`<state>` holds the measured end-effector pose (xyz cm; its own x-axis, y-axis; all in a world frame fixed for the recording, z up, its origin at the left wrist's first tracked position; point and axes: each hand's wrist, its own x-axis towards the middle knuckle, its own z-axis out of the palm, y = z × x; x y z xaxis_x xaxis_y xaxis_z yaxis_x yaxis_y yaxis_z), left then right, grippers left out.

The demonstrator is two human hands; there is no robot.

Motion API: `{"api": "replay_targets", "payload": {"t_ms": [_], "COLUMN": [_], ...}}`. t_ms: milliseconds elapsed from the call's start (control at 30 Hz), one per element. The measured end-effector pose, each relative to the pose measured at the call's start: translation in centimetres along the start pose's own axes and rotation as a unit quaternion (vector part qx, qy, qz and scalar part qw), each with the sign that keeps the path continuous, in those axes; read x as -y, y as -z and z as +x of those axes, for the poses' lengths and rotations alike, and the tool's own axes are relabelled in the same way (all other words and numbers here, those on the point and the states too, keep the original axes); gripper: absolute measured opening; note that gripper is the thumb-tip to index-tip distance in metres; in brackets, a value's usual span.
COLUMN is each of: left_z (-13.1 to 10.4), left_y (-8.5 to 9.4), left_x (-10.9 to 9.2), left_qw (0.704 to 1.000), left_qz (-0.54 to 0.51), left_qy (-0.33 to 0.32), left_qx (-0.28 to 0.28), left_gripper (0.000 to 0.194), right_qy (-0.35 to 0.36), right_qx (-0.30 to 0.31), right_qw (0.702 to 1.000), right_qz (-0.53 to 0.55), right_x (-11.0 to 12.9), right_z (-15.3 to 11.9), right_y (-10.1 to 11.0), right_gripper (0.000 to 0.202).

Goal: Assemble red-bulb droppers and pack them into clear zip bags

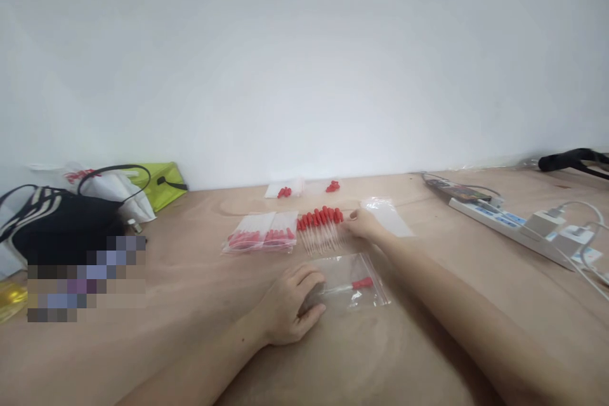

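Currently, your left hand (295,301) rests on the bench (200,304) at the left end of a clear bag (339,266), fingers curled and thumb spread apart from them. Whether it pinches the film cannot be told. The bag lies flat, zip end toward the right edge of the bench. One dropper (362,283) shows through the film, its red bulb near the zip and its tube pointing toward your left hand.

Your right hand (361,225) extends farther toward the back edge, fingertips at the right end of the row of droppers (318,218). Whether the fingers grasp one cannot be told. The row lies just beyond the bag: bulbs toward the back edge, tubes toward you, set side by side.

Just left of the row, note the filled bags (245,239), red bulbs visible through the film. Just right of your right hand lie flat bags (387,216). Near the back edge, locate two small groups of loose bulbs (284,192); whether these sit in or on the pale film cannot be told.

Toward the left edge, a black bag (71,222) and a green bag (164,189) stand near the wall. Toward the right edge, a power strip (499,219) runs obliquely and carries plugged-in chargers (543,226).
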<state>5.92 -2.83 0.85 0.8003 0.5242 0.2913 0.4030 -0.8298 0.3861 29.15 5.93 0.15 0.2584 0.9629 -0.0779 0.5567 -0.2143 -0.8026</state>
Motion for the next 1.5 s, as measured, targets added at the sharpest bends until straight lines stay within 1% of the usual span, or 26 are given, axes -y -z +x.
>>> {"api": "replay_targets", "payload": {"t_ms": [100, 233, 333, 433, 467, 533, 633, 700, 767, 833, 900, 933, 1033, 1200, 1267, 1400, 1500], "left_z": [0.0, 0.3, 0.5, 0.6, 0.6, 0.6, 0.5, 0.4, 0.4, 0.4, 0.5, 0.5, 0.5, 0.3, 0.3, 0.3, 0.3], "left_y": [-0.3, -0.4, -0.3, -0.1, -0.1, 0.1, 0.1, -0.1, -0.2, -0.3, -0.3, -0.2, -0.1, -0.4, -0.5, -0.5, -0.4], "left_x": [0.2, 0.4, 0.3, 0.3, 0.3, 0.3, 0.6, 0.8, 0.9, 0.9, 0.9, 0.8, 0.7, 0.8, 0.8, 0.7, 0.6], "left_qw": [1.000, 0.999, 0.998, 0.997, 0.997, 0.996, 0.995, 0.995, 0.995, 0.995, 0.995, 0.995, 0.994, 0.994, 0.993, 0.992, 0.992], "left_qz": [-0.006, -0.023, -0.037, -0.041, -0.044, -0.058, -0.077, -0.074, -0.072, -0.074, -0.076, -0.078, -0.083, -0.077, -0.078, -0.084, -0.084], "left_qy": [0.022, 0.032, 0.038, 0.043, 0.042, 0.039, 0.037, 0.038, 0.039, 0.039, 0.041, 0.042, 0.047, 0.064, 0.068, 0.078, 0.080], "left_qx": [0.014, 0.036, 0.044, 0.049, 0.049, 0.049, 0.052, 0.055, 0.054, 0.052, 0.052, 0.055, 0.057, 0.054, 0.051, 0.052, 0.052], "left_gripper": [0.031, 0.035, 0.037, 0.037, 0.035, 0.032, 0.036, 0.040, 0.041, 0.041, 0.042, 0.042, 0.042, 0.047, 0.047, 0.047, 0.047], "right_qy": [-0.023, -0.048, -0.056, -0.047, -0.041, -0.026, -0.006, 0.014, 0.049, 0.082, 0.089, 0.085, 0.063, 0.042, 0.044, 0.059, 0.065], "right_qx": [0.000, 0.022, 0.030, 0.028, 0.025, 0.012, -0.009, -0.025, -0.057, -0.102, -0.130, -0.134, -0.112, -0.016, 0.023, 0.085, 0.125], "right_qw": [0.999, 0.997, 0.997, 0.998, 0.999, 0.999, 0.997, 0.995, 0.986, 0.973, 0.963, 0.961, 0.951, 0.929, 0.933, 0.954, 0.955], "right_qz": [-0.030, -0.048, -0.042, -0.016, -0.002, 0.030, 0.070, 0.099, 0.148, 0.192, 0.217, 0.229, 0.279, 0.368, 0.356, 0.280, 0.263], "right_x": [1.2, 1.8, 1.5, 0.8, 0.5, -0.1, -1.5, -2.8, -4.2, -5.4, -6.3, -6.6, -6.4, -5.4, -5.3, -5.7, -5.8], "right_z": [1.2, 1.6, 1.4, 1.1, 1.0, 0.7, -0.5, -1.9, -3.5, -5.0, -6.2, -6.6, -7.6, -8.9, -9.2, -9.3, -9.1], "right_y": [-0.8, -0.3, 0.4, 1.1, 1.4, 2.0, 2.9, 3.4, 3.8, 4.0, 3.9, 3.8, 3.0, 2.1, 2.2, 2.4, 2.3], "right_gripper": [0.016, 0.017, 0.017, 0.014, 0.015, 0.024, 0.042, 0.050, 0.054, 0.056, 0.057, 0.058, 0.059, 0.052, 0.048, 0.041, 0.039]}}
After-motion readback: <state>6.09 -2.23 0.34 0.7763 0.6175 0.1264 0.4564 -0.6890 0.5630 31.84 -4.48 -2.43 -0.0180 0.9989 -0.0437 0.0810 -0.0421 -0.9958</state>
